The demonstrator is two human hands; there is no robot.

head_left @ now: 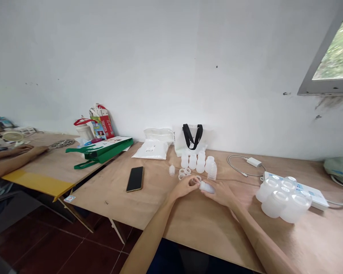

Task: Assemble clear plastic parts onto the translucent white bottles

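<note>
My right hand (220, 193) is wrapped around a small white translucent bottle (207, 187), tilted on its side with its mouth toward the left. My left hand (185, 186) has its fingertips pinched together at the bottle's mouth; whatever they hold is too small to make out. Just beyond the hands lie several whitish rings (182, 174). A clear nipple-shaped piece (172, 170) stands left of the rings. Behind them several more white bottles (200, 163) stand upright, with a clear ribbed piece (212, 172) at their right end.
A black phone (135, 179) lies to the left. White plastic packets (152, 149), a white bag with black handles (193, 139) and a green bag (104, 150) stand behind. Larger frosted bottles (282, 199) cluster beside a power strip (314, 195) at right. Another person's arms (23, 158) rest on the left table.
</note>
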